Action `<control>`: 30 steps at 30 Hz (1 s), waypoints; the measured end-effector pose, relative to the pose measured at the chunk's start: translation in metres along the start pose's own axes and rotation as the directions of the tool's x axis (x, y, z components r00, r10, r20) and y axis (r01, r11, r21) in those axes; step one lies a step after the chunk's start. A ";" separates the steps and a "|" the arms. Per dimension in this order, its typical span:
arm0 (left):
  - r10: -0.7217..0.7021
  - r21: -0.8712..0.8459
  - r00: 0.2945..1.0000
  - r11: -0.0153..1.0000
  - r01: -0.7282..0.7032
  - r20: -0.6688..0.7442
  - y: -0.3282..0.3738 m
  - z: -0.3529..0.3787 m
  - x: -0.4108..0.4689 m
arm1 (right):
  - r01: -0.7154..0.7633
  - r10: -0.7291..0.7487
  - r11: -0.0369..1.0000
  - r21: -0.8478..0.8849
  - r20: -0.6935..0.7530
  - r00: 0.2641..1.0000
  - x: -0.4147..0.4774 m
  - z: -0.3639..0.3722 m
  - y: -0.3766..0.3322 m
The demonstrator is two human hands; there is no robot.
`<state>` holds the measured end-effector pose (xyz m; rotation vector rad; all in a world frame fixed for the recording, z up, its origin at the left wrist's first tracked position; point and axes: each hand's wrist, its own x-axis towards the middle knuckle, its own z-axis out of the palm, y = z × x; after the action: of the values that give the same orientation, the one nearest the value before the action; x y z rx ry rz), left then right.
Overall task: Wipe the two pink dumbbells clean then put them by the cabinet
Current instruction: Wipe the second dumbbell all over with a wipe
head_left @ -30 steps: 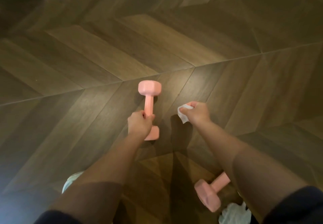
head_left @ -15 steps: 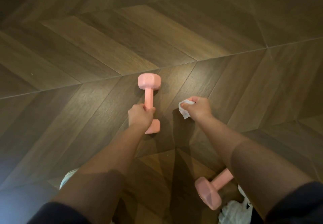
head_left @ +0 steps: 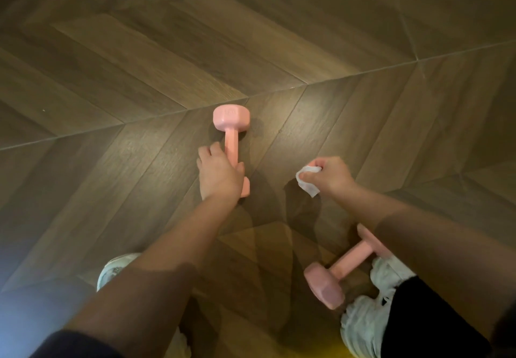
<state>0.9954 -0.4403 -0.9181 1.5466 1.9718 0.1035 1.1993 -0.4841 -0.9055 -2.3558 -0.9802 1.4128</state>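
One pink dumbbell [head_left: 231, 134] lies on the wood floor, pointing away from me. My left hand [head_left: 219, 174] rests over the near part of its handle, fingers loosely spread to the left and thumb across to the right; the near head is mostly hidden under it. My right hand [head_left: 332, 174] hovers to the right of that dumbbell and pinches a crumpled white wipe [head_left: 307, 183]. The second pink dumbbell [head_left: 325, 283] lies at the lower right, its far head partly behind my right forearm.
Dark chevron wood flooring [head_left: 139, 78] fills the view. A white shoe [head_left: 111, 272] shows under my left arm. A crumpled white bag or cloth [head_left: 363, 327] lies beside the second dumbbell. No cabinet is in view.
My left hand has loosened from a fist round the handle to a flatter hand over it. The right hand with the wipe has drifted slightly right, away from the dumbbell.
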 end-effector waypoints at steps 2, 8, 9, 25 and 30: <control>0.143 0.015 0.987 0.990 -0.142 -0.079 0.007 -0.004 -0.023 | 0.031 -0.029 0.993 -0.111 0.019 0.999 -0.012 -0.021 0.015; 0.370 -0.045 0.889 0.927 -0.373 0.268 0.046 0.025 -0.107 | -0.025 0.016 0.946 -0.324 -0.029 0.999 -0.055 -0.085 0.067; 0.355 -0.056 0.868 0.932 -0.359 0.348 0.052 0.035 -0.119 | -0.039 0.028 0.941 -0.335 -0.039 0.999 -0.062 -0.091 0.077; 0.113 0.044 0.534 0.961 -0.273 0.838 0.081 0.154 -0.157 | -0.066 0.064 0.997 -0.033 -0.060 0.996 -0.055 -0.094 0.133; 0.117 0.022 0.518 0.967 -0.254 0.847 0.074 0.144 -0.152 | -0.053 0.053 0.998 0.018 -0.038 0.998 -0.059 -0.092 0.127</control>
<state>1.1500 -0.5980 -0.9383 1.4707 1.0271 -0.6233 1.3129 -0.6047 -0.8814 -2.4045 -0.8983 1.3829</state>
